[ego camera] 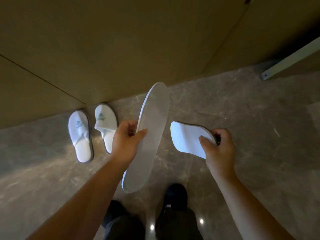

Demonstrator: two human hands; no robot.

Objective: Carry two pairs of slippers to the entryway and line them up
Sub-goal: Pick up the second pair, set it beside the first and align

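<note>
Already 2 white slippers sit side by side on the grey marble floor [242, 108] at the left, toes toward the far tan wall [121, 40]. Of these, the left slipper [80, 135] lies straight with a grey edge around it, and the right slipper [106, 126] sits just beside it, its upper creased and its near end hidden behind the left hand [125, 141].

That hand's fingers are closed on a third slipper [150, 135], held off the floor with its pale textured sole turned toward the camera; it runs long from near the person's feet up toward the wall, thumb across the sole.

To the right, the right hand [219, 146] grips a fourth slipper [187, 138] by its near end, thumb on the white surface, remaining fingers curled under the grey edge. It too is off the floor.

Near the bottom, 2 dark shoes [175, 194] and dark trouser legs stand on the marble. A pale bar [292, 58] slants at the far right.
</note>
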